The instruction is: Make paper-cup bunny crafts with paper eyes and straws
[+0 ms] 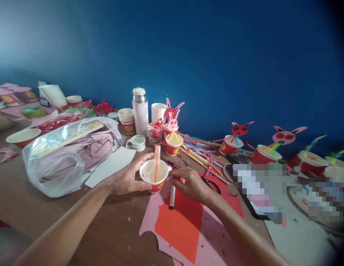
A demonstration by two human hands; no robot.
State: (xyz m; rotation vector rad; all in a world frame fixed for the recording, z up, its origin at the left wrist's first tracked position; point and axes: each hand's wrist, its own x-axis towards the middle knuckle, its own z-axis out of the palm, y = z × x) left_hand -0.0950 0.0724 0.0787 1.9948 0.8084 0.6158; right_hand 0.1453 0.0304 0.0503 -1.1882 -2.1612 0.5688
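My left hand [130, 173] is wrapped round a red-and-white paper cup [154, 187], thumb at its front and fingers behind. An orange straw [156, 168] and a pale one stand inside the cup, rising above its rim. Against the cup's right side, my right hand [188, 183] has its fingers pinched together. A small red-and-white piece [182, 180] shows at those fingers, but its kind is unclear. Just below lies a white marker [172, 197] on an orange paper sheet [179, 225], which rests on pink paper [213, 236].
Behind my hands stand a cup with a pink paper rabbit [172, 123], a thermos [140, 114] and loose straws [202, 147]. A plastic bag [61, 181] lies left. Black scissors [213, 184] and more rabbit cups [263, 155] are right. A blue wall [202, 55] rises behind.
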